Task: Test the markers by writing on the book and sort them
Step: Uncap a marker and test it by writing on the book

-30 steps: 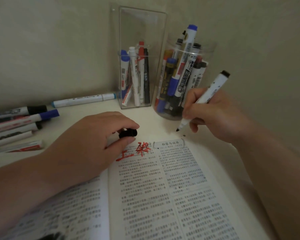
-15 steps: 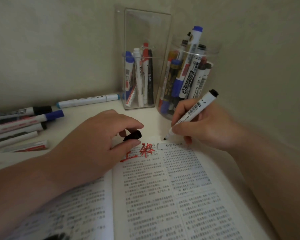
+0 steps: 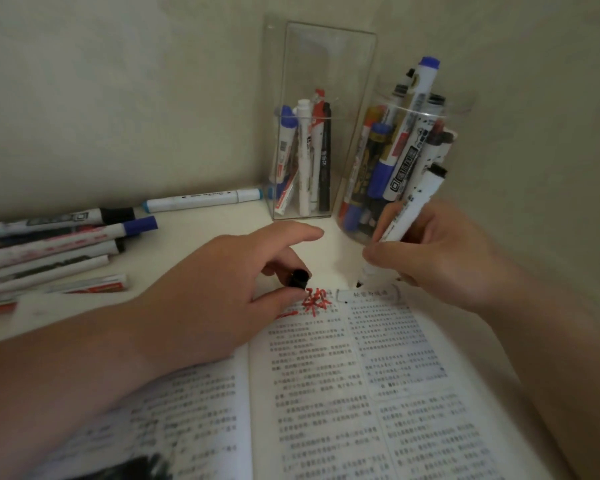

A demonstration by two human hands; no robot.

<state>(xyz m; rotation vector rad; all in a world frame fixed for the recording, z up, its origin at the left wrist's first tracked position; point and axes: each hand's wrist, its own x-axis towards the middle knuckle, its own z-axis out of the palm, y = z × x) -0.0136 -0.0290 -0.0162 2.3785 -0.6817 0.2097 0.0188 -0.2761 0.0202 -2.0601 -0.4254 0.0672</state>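
An open book (image 3: 343, 393) of printed text lies in front of me, with red marker strokes (image 3: 314, 301) at the top of its right page. My right hand (image 3: 433, 258) grips a white marker with a black end (image 3: 413, 206), its black tip down at the top edge of the page. My left hand (image 3: 222, 296) rests on the book and pinches a black cap (image 3: 298, 278) between thumb and a finger, index finger stretched forward.
A clear rectangular holder (image 3: 317, 126) with a few markers and a clear round jar (image 3: 406, 161) with several markers stand in the wall corner. Several loose markers (image 3: 56, 251) lie at the left, one white and light blue (image 3: 203, 199) along the wall.
My right hand brought the marker down from the air to the top of the right page, and its barrel now stands steeper. My left hand kept the cap and extended its index finger.
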